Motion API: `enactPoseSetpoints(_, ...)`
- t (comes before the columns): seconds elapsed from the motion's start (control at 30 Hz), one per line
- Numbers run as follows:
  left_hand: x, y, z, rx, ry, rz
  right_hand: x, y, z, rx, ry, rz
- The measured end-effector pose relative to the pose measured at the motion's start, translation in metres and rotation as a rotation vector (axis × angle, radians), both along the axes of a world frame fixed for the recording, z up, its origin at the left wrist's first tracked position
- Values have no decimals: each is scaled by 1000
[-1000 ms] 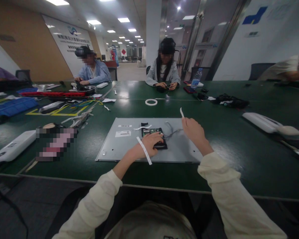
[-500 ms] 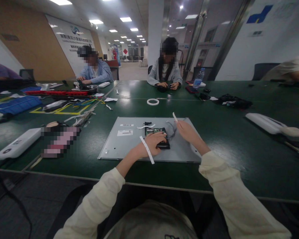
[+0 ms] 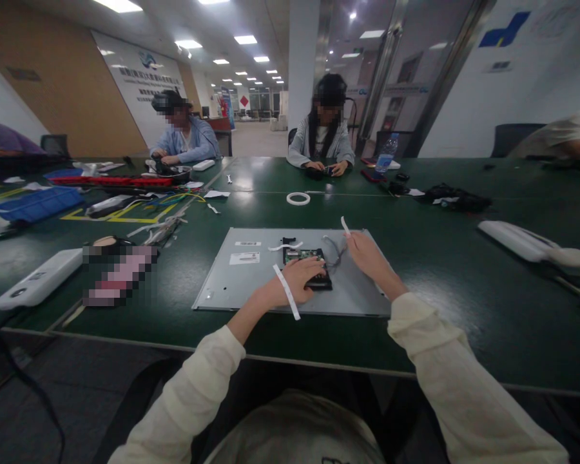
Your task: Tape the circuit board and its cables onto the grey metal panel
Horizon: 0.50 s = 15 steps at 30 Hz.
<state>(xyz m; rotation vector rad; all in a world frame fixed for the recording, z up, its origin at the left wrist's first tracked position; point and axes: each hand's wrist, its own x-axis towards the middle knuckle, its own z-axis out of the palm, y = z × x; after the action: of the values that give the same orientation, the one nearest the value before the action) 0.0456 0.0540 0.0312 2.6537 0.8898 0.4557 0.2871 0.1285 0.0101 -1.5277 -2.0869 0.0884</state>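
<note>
A flat grey metal panel (image 3: 241, 283), like the back of a screen, lies before me with two labels on it. My left hand (image 3: 294, 282) lies with outstretched fingers over a green circuit board (image 3: 297, 255) in a black frame (image 3: 325, 282) on the panel. Across the back of that hand sticks a white tape strip (image 3: 287, 293). Above the panel's far right part, my right hand (image 3: 367, 254) is closed in a pinch on another tape strip (image 3: 345, 224), whose end points up. Grey cables (image 3: 337, 250) run from the board towards the right hand. A third white strip (image 3: 278, 247) lies behind the board.
A white tape roll (image 3: 298, 198) lies beyond the panel. To the left are a white power bank-like device (image 3: 38, 278), a pink blurred item (image 3: 120, 277) and a blue tray (image 3: 36, 205). A white device (image 3: 526, 241) is at right. Two people (image 3: 186, 138) sit across the table.
The right hand with its tape strip has shifted very slightly right in the picture, as has the whole scene. The left hand stays on the circuit board.
</note>
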Motion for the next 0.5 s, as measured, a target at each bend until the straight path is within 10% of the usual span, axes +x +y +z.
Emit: enactPoseSetpoints(0.5, -3, -3, 4, -36, 29, 7, 12, -3, 5, 26, -44, -165)
